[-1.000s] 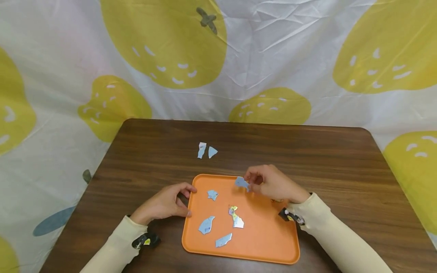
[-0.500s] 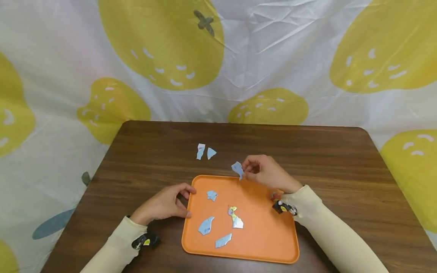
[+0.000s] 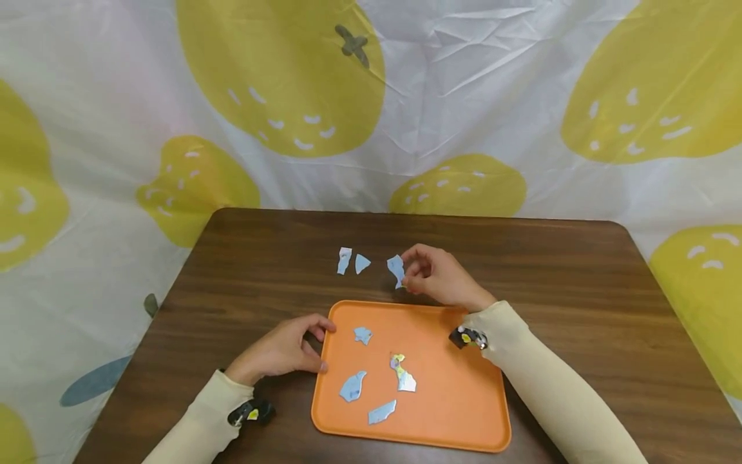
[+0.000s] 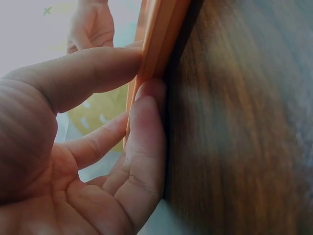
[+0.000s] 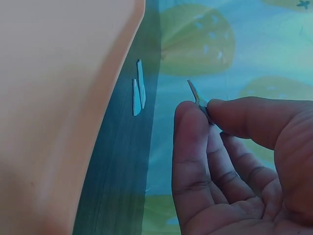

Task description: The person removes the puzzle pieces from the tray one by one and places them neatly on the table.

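Between thumb and fingertips my right hand (image 3: 437,274) pinches a light-blue flat torn-looking piece (image 3: 396,270) beyond the tray's far edge. In the right wrist view that piece (image 5: 196,95) appears nearly edge-on, raised off the table. A narrow blue piece (image 3: 344,261) and a triangular one (image 3: 362,263) lie on the table to its left. My left hand (image 3: 284,348) grips the left rim of the orange tray (image 3: 493,412); in the left wrist view, thumb and fingers meet around the rim (image 4: 159,44).
On the tray lie a small jagged blue piece (image 3: 362,335), a larger curved one (image 3: 351,386), a strip-like one (image 3: 382,412) and a yellow-and-silver one (image 3: 404,375). A dark wooden table (image 3: 580,309) extends around, with a lemon-patterned cloth (image 3: 452,116) behind it.
My right hand has carried the blue piece from above the tray, away and leftward, to over the table near the two other pieces. The left hand stays on the tray rim.
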Demonstrator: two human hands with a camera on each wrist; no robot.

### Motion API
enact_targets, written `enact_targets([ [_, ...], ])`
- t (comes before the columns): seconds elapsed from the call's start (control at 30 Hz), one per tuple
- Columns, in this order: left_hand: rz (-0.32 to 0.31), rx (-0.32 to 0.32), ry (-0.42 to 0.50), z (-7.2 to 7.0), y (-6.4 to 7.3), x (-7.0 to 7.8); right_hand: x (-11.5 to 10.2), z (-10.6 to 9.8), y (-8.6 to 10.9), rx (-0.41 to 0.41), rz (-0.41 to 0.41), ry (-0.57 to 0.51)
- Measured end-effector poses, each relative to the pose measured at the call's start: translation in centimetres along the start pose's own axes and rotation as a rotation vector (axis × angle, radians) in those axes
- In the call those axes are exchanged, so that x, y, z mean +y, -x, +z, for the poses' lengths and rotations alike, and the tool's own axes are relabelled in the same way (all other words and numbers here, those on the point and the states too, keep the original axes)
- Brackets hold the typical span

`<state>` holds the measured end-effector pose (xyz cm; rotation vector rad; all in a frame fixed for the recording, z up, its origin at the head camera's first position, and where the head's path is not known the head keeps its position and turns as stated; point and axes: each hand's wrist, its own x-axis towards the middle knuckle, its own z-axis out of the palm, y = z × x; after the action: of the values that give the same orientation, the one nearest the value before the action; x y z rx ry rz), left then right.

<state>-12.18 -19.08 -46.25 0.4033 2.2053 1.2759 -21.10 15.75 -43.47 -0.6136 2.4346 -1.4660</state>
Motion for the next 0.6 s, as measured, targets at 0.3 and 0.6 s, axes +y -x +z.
enact_targets([
  [0.3,0.011,0.005,-0.001,0.0,-0.3,0.3,0.1,0.1,-1.3,0.046,0.016,-0.113],
  [0.6,0.009,0.001,-0.004,-0.1,0.5,-0.1,0.3,1.2,-3.4,0.071,-0.008,-0.176],
])
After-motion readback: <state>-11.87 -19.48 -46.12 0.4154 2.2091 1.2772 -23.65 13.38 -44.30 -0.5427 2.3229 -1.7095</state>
